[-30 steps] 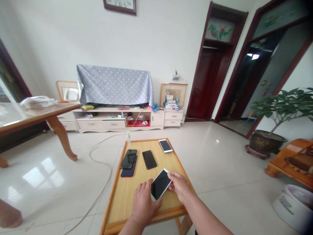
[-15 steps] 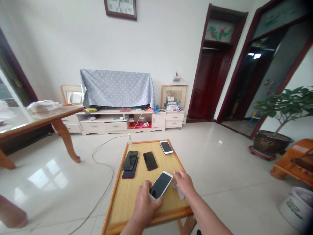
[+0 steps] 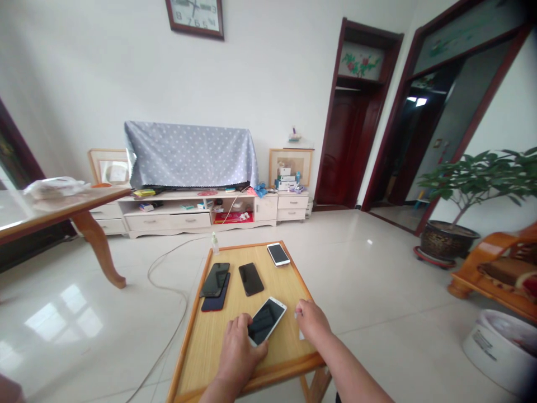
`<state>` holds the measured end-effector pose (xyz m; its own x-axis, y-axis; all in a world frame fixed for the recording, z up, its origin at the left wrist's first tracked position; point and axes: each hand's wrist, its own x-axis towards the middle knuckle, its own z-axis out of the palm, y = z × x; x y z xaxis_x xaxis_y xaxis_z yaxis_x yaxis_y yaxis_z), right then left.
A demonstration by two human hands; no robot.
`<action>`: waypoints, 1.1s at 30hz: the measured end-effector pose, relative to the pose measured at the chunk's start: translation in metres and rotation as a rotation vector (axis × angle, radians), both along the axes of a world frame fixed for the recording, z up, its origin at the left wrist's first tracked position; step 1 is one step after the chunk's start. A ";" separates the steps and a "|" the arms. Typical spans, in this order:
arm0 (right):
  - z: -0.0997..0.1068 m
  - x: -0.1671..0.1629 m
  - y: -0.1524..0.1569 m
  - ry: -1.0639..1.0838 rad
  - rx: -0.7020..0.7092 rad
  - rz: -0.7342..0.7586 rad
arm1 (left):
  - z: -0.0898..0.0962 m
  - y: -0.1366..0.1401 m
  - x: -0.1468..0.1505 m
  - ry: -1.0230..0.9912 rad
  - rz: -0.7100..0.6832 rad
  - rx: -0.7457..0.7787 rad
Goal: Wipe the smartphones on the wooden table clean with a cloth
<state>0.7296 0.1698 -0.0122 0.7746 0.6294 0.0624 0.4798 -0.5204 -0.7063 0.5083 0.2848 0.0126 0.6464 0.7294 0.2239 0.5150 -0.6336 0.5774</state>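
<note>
My left hand (image 3: 241, 347) grips a white smartphone (image 3: 267, 321) by its near end, thumb and fingers on opposite edges, its dark screen facing up. Just right of the phone, my right hand (image 3: 311, 322) is closed on a small greyish cloth (image 3: 301, 334), mostly hidden under the fingers. Both hands are over the small wooden table (image 3: 235, 330). Farther back lie a black smartphone (image 3: 250, 279) and another white smartphone (image 3: 278, 254). At the left, a dark smartphone (image 3: 215, 279) overlaps a dark blue phone (image 3: 215, 302).
A small clear bottle (image 3: 215, 244) stands at the table's far left corner. On the floor to the left runs a cable (image 3: 184, 313). A larger wooden table (image 3: 96, 204) is at left; a white bucket (image 3: 490, 352) and a potted plant (image 3: 448, 240) are at right.
My right hand has drawn the cloth in closer under its fingers, so less of it shows. The white phone stays in my left hand. The whole view has shifted slightly.
</note>
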 end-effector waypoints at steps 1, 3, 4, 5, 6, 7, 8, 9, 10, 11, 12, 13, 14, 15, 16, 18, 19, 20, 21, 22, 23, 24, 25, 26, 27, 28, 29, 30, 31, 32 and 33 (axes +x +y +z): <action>0.000 0.002 0.000 0.022 0.026 -0.003 | 0.001 0.000 0.000 0.006 -0.005 0.004; 0.000 0.003 0.001 0.084 0.098 -0.012 | 0.002 -0.001 0.000 0.019 -0.010 0.008; 0.000 0.003 0.002 0.121 0.138 -0.016 | 0.003 -0.001 0.000 0.027 -0.011 0.008; 0.001 0.002 0.002 0.163 0.179 -0.020 | 0.003 -0.001 0.000 0.035 -0.014 0.009; 0.002 0.001 0.003 0.208 0.218 -0.024 | 0.004 -0.001 -0.001 0.042 -0.018 0.012; 0.004 -0.002 0.003 0.253 0.253 -0.025 | 0.004 0.000 -0.001 0.050 -0.023 0.015; 0.006 -0.005 0.003 0.290 0.279 -0.023 | 0.003 0.001 -0.001 0.056 -0.025 0.021; 0.009 -0.008 0.003 0.336 0.307 -0.018 | 0.003 0.001 -0.001 0.062 -0.026 0.028; 0.013 -0.012 0.002 0.402 0.350 -0.013 | 0.003 0.002 -0.002 0.070 -0.026 0.034; 0.017 -0.015 0.001 0.500 0.417 -0.006 | 0.003 0.003 -0.002 0.080 -0.026 0.038; 0.021 -0.019 0.000 0.619 0.500 0.001 | 0.004 0.003 -0.003 0.094 -0.022 0.039; 0.025 -0.022 -0.001 0.741 0.590 0.008 | 0.004 0.003 -0.003 0.110 -0.017 0.037; 0.029 -0.024 -0.002 0.849 0.671 0.013 | 0.005 0.003 -0.003 0.127 -0.013 0.034; 0.032 -0.026 -0.002 0.928 0.730 0.016 | 0.005 0.003 -0.004 0.143 -0.008 0.030; 0.035 -0.028 -0.002 0.966 0.760 0.018 | 0.005 0.003 -0.004 0.157 -0.003 0.025; 0.036 -0.030 0.000 0.988 0.771 0.016 | 0.005 0.003 -0.005 0.175 0.006 0.017; 0.036 -0.031 0.001 0.999 0.776 0.016 | 0.005 0.003 -0.005 0.177 0.008 0.015; 0.036 -0.032 0.002 1.016 0.783 0.020 | 0.005 0.003 -0.005 0.173 0.010 0.017; 0.036 -0.034 0.004 1.036 0.792 0.025 | 0.004 0.004 -0.006 0.162 0.013 0.020; 0.036 -0.036 0.005 1.061 0.805 0.031 | 0.005 0.005 -0.006 0.139 0.018 0.026; 0.036 -0.038 0.006 1.090 0.822 0.039 | 0.005 0.005 -0.007 0.103 0.024 0.030; 0.038 -0.041 0.007 1.121 0.841 0.049 | 0.006 0.005 -0.008 0.050 0.026 0.030; 0.040 -0.045 0.008 1.148 0.860 0.060 | 0.007 0.005 -0.008 -0.019 0.020 0.020; 0.042 -0.049 0.009 1.168 0.876 0.075 | 0.008 0.003 -0.008 -0.099 0.011 -0.006; 0.045 -0.054 0.009 1.182 0.890 0.092 | 0.010 0.000 -0.008 -0.183 -0.007 -0.052; 0.048 -0.059 0.010 1.195 0.899 0.112 | 0.012 -0.003 -0.007 -0.265 -0.030 -0.123; 0.052 -0.065 0.010 1.207 0.905 0.132 | 0.014 -0.008 -0.006 -0.335 -0.045 -0.220; 0.054 -0.071 0.011 1.220 0.907 0.156 | 0.015 -0.014 -0.004 -0.391 -0.083 -0.336; 0.056 -0.078 0.012 1.234 0.903 0.182 | 0.017 -0.019 -0.002 -0.440 -0.119 -0.463; 0.057 -0.084 0.013 1.241 0.888 0.207 | 0.018 -0.024 0.000 -0.493 -0.157 -0.582; 0.057 -0.090 0.015 1.236 0.861 0.227 | 0.019 -0.028 0.003 -0.540 -0.195 -0.674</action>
